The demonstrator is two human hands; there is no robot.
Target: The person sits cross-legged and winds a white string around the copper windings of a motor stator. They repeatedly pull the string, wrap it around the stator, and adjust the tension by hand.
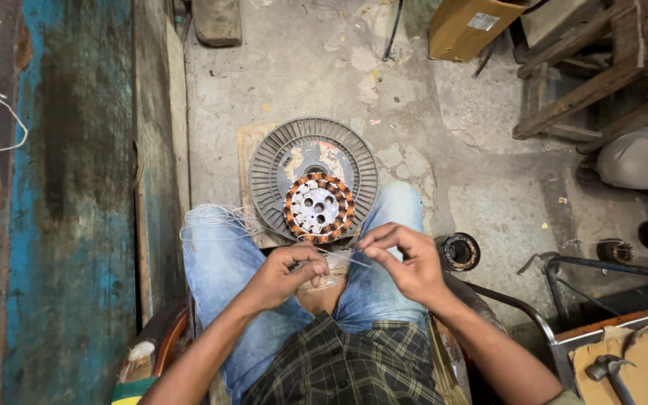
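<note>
While sitting, person is bracing motor winding (319,208) between knees for steadiness | left hand (285,276) pinching white thread (346,259) | right hand (406,264) pinching it taut below winding

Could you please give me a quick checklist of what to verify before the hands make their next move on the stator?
1. Stator rests flat on the ribbed grey disc: ok.
2. Disc steady across both knees: cannot tell.
3. Left hand pinches the thin white strip: ok.
4. Right hand grips the strip's other end: cannot tell, fingertips hide it.
5. Loose white thread on the left knee clear of the hands: ok.
6. Hammer within reach on the right: ok, probably.
</note>
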